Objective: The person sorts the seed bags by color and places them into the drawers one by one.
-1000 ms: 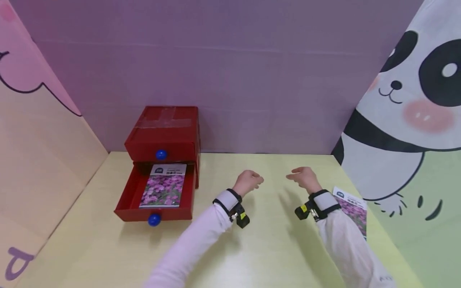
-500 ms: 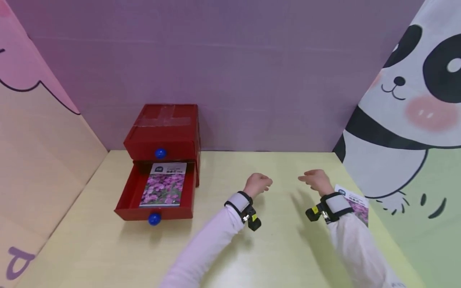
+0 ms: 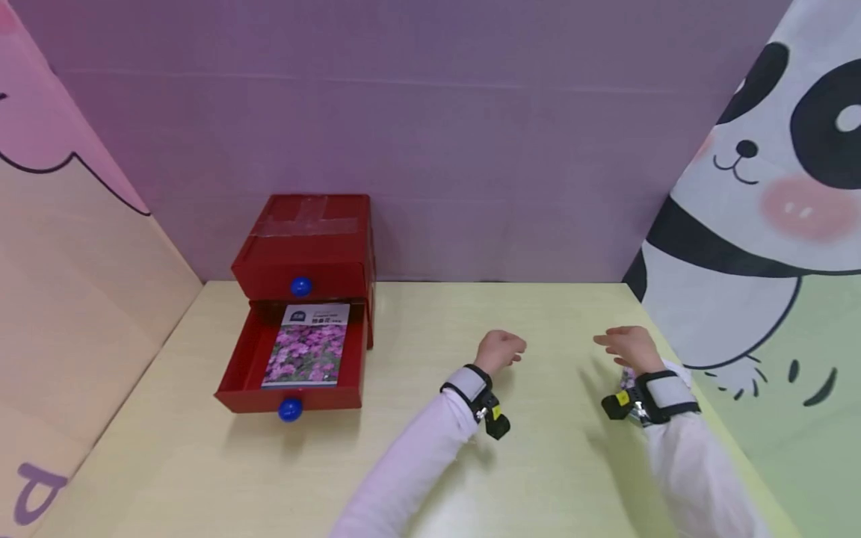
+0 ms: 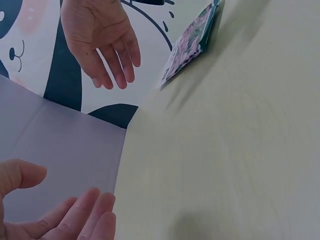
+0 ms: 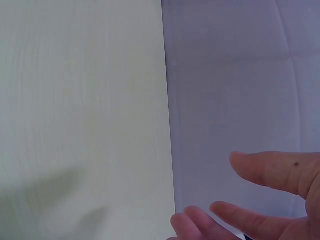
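My left hand (image 3: 499, 351) hovers over the middle of the table, its fingers loosely bent and nothing between them. To the right, my right hand (image 3: 631, 348) hangs above the table with fingers relaxed and thumb apart, also holding nothing. Beneath the right wrist lies a seed packet (image 4: 189, 42) printed with pink flowers, mostly hidden by the wrist strap in the head view. A similar flower packet (image 3: 306, 347) lies flat in the pulled-out lower drawer (image 3: 242, 373) of a red cabinet. Both hands are apart from the packets.
The red drawer cabinet (image 3: 303, 239) stands at the back left, its upper drawer closed. Blue knobs (image 3: 290, 409) stick out from the drawer fronts. A purple wall (image 3: 437, 149) bounds the pale table (image 3: 168, 456) behind, and a panda-printed panel (image 3: 726, 314) rises along the right edge.
Both hands have moved to the right, and the right one has come over the loose packet, covering most of it. The cabinet, its drawers and the packet inside stay as they were.
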`<state>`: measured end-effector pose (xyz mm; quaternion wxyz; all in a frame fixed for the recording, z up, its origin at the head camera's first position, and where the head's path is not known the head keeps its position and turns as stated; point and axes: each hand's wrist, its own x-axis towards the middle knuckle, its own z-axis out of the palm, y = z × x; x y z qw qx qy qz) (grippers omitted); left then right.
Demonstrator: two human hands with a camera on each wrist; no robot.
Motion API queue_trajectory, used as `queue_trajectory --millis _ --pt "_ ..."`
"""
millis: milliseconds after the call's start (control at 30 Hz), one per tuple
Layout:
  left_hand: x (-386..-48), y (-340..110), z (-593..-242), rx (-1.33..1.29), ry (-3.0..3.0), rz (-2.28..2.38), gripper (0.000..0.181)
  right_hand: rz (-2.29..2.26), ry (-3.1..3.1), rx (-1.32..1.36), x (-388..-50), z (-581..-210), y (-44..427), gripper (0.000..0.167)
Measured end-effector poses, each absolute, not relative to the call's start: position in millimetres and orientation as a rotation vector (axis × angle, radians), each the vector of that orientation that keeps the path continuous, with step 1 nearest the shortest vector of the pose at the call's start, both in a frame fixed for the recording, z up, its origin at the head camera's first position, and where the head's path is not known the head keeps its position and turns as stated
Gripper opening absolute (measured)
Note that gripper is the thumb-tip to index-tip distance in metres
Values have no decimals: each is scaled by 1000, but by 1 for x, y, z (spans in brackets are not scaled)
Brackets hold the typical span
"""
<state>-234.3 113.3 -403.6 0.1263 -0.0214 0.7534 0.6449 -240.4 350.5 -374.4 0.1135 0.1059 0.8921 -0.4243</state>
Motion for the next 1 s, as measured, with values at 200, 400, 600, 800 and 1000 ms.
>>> queue_trajectory --millis 200,400,600,800,1000 --pt "-232 132 -416 -84 2209 1862 23 -1266 2616 354 -233 -376 374 67" --pt "-227 146 -420 -51 2188 1844 24 -1259 2595 378 -223 -377 391 69" --pt "-226 157 -423 -74 2159 1838 25 -1257 2509 496 -218 -379 405 76" --pt "-225 169 -422 -101 2113 1850 25 -1337 2422 660 -211 -382 423 78" --pt "-225 183 -424 -117 2088 1826 29 -1313 2413 821 -204 -388 439 83"
